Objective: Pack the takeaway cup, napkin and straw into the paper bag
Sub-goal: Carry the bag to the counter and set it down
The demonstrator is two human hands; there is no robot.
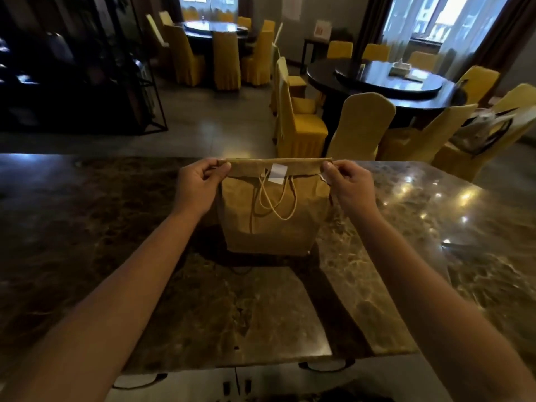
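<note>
The brown paper bag (268, 216) stands upright on the marble worktop (391, 256), a little back from its near edge, with its top folded over into a flat band and a white sticker (278, 173) on the fold. Two twisted-paper handles (277, 198) dangle down its front face. The cup, napkin and straw are nowhere in view; I'd guess they are inside, though the closed top hides that.

It looks like light, thin kraft paper: stiff enough to stand, easy to crease or tear, and likely top-shy if a drink sits in it. The folded band's ends seem the safest hold, or the handles for lifting.

The left hand (200, 181) pinches the band's left end between thumb and curled fingers; the right hand (346, 181) pinches the right end likewise.
</note>
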